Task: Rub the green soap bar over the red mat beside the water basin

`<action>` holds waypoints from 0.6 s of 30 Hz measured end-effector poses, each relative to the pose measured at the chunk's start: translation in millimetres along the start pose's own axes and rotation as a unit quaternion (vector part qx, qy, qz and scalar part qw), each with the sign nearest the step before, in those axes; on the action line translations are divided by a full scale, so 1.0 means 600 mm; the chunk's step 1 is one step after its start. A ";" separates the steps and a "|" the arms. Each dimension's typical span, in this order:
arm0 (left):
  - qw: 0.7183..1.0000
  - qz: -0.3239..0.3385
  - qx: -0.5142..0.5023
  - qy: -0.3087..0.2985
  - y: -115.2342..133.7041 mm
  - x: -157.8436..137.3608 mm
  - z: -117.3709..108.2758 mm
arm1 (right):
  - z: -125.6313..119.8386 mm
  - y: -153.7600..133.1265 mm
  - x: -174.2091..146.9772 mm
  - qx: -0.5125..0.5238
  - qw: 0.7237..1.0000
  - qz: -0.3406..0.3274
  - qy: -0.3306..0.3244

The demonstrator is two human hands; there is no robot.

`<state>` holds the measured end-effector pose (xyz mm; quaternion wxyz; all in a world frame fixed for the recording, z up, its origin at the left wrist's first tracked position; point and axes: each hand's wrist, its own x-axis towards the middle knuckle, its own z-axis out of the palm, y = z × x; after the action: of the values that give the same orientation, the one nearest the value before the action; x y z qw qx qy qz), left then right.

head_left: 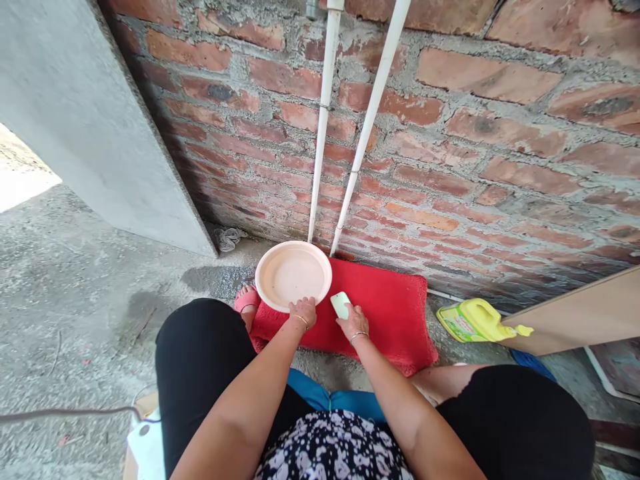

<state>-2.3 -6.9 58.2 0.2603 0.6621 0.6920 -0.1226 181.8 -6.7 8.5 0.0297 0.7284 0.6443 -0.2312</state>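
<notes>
My left hand [303,311] is closed on the near right rim of a pale pink basin [267,277]. The basin appears to hold shallow water and rests partly over the left end of a folded red rug [385,300]. In my right hand [355,323] is a pale green flat block [341,304] with rounded corners, my fingers wrapped around its near end. It lies against the rug's top, just right of the basin. Its underside is hidden, so I cannot tell whether it is a scrubbing brush or a soap bar.
A yellow detergent jug [475,320] lies to the right, near a tan board [575,310]. Two white pipes [323,127] run down the brick wall [450,147]. A grey slab [125,133] leans at left. Wet concrete [215,280] shows beside the basin.
</notes>
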 end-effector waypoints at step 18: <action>1.000 -0.017 0.001 -0.001 -0.007 0.009 0.004 | -0.019 -0.071 0.056 0.067 0.996 0.055 -0.010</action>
<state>-5.6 -3.6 52.7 0.2586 0.6505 0.7025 -0.1283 146.9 35.4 16.8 -0.0002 0.7605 0.5863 -0.2792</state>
